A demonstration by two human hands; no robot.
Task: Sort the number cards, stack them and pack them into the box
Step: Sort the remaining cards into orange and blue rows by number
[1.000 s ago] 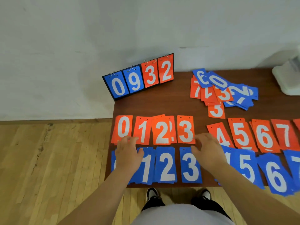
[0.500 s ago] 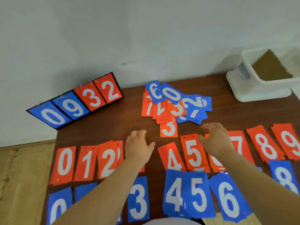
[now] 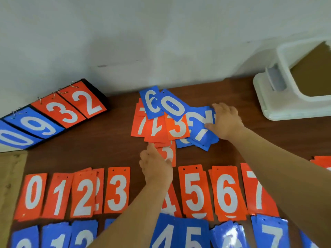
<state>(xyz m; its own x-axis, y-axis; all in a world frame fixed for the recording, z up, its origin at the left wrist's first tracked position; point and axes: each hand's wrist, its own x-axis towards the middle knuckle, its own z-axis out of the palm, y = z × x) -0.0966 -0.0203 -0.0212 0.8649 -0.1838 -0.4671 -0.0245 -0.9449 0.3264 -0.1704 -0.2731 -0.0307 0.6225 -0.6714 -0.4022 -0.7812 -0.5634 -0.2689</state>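
Both grips are slack and nothing is held: the right grip (image 3: 226, 120) is spread on the blue cards (image 3: 200, 130) of the unsorted pile (image 3: 154, 127), upper centre, probably to gather them. The orange 3 card (image 3: 170, 152) below is pinned by 1 finger of the left grip (image 3: 155, 165). The box (image 3: 279, 104) is placed upper right.

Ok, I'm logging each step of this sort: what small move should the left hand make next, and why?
Probably draw the loose orange 3 card clear of the unsorted pile and onto the orange 3 stack. The left hand touches it, it sticks out at the pile's near edge, and that stack lies just left.
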